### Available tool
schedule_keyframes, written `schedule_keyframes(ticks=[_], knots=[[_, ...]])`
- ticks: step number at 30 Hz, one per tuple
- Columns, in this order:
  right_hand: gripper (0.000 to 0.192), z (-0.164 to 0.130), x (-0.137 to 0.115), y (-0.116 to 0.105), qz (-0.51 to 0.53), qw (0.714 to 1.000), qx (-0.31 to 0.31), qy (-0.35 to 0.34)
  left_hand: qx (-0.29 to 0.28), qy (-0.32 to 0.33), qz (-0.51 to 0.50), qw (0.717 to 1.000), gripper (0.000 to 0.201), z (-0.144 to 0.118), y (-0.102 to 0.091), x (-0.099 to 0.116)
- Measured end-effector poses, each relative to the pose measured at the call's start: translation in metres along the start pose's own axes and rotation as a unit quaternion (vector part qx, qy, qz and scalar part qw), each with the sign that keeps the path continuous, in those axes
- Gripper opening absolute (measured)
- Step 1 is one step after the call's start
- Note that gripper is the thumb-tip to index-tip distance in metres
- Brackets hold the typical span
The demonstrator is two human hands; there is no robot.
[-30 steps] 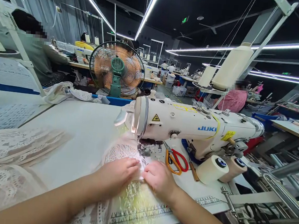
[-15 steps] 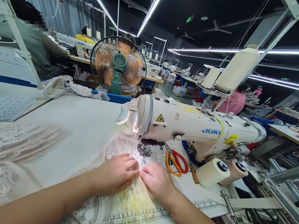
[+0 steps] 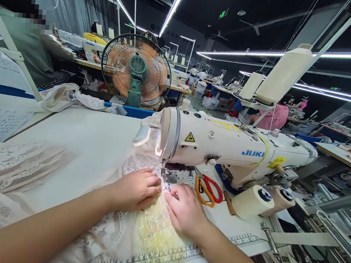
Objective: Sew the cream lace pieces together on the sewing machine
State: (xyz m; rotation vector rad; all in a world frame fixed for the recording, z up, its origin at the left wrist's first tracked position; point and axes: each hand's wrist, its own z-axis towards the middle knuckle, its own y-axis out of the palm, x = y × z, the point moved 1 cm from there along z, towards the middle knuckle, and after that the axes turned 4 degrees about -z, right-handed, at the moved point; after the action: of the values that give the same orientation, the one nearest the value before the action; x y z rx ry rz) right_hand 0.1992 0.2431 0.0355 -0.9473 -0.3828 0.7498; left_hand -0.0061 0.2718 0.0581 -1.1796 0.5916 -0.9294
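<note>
White lace fabric (image 3: pixel 142 163) runs under the needle area of a white JUKI sewing machine (image 3: pixel 205 138). Close in front of the needle, my left hand (image 3: pixel 136 189) is closed on the lace, its fingers bent together over the edge. My right hand (image 3: pixel 187 212) is just right of it, fingers curled and thumb near the index finger. A thin shiny sliver shows at those fingertips; what it is I cannot tell. Beneath both hands lies a glossy, yellowish see-through sheet (image 3: pixel 154 232) over the table's printed ruler (image 3: pixel 180 252).
Scissors with red and orange handles (image 3: pixel 208 191) lie right of the needle, beside a wooden-handled tool (image 3: pixel 229 202) and thread cones (image 3: pixel 252 201). More lace (image 3: pixel 12 166) is heaped at left. A fan (image 3: pixel 137 69) stands behind the table; a co-worker (image 3: pixel 20 40) sits far left.
My right hand has drawn slightly apart from the left, and its index finger is now more bent. The left hand has shifted slightly left and up in the picture. The view has tilted a little.
</note>
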Motion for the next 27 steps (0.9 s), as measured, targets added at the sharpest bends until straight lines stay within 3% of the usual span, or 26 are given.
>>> schedule_keyframes(ticks=[4,11,22,27], knots=[[0.013,-0.001,0.003,0.001,0.017,1.0,-0.006,0.006,-0.036,0.01,0.007,0.999,0.027,0.0,0.006,-0.013],[0.012,-0.001,0.005,0.005,0.039,0.999,0.003,-0.002,-0.035,0.0,0.026,0.999,0.03,0.001,0.013,-0.03],[0.011,-0.001,0.006,0.005,0.033,0.999,-0.008,0.003,-0.078,-0.078,0.074,0.991,0.033,0.006,-0.002,-0.041],[0.009,-0.003,0.006,0.005,0.034,0.999,-0.015,-0.004,-0.068,-0.12,0.065,0.988,0.034,0.003,-0.024,-0.03]])
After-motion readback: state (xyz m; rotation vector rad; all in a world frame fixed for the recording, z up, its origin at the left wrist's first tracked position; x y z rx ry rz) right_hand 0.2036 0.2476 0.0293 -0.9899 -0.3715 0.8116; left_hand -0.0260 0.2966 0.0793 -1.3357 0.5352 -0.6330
